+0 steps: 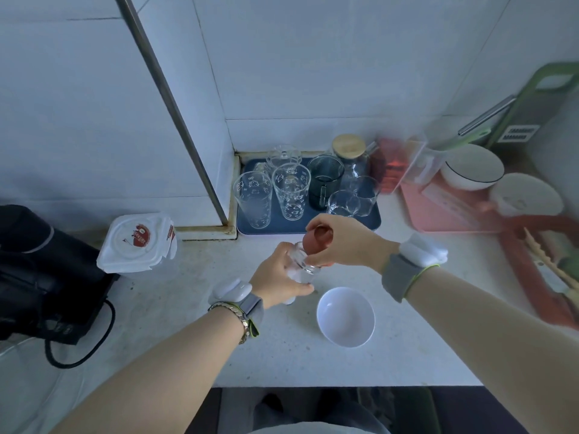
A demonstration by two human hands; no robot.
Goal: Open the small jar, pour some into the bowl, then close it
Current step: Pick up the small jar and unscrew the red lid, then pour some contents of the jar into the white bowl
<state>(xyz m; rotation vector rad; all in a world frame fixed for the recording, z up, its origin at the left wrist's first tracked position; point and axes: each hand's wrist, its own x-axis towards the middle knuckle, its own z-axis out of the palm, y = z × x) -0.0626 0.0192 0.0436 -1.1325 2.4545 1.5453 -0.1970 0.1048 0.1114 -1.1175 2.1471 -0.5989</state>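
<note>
- The small jar (302, 264) is in the middle of the frame, held up above the pale counter (194, 333)
- The jar is clear glass, it leans a bit, and something white sits low inside it
- The left hand (279, 281) is wrapped around the lower part of the jar and holds it tight
- The right hand (343, 242) is closed over a reddish-brown lid (318, 241) at the top of the jar
- The lid touches the mouth of the jar, but I cannot tell if it is screwed on or loose
- A white bowl (345, 316) stands on the counter just to the lower right of the jar, under the right arm
- The inside of the bowl looks plain white
- Both wrists wear a grey band with a white gadget on it
- Behind the hands a dark blue tray (374, 219) holds many drinking glasses (291, 191)
- A white box with a clip lid (138, 242) sits at the left of the frame
- A black machine with a cord (40, 274) is at the far left edge
- At the right of the frame are two white bowls with dark rims (473, 166), and that side is blurry
</note>
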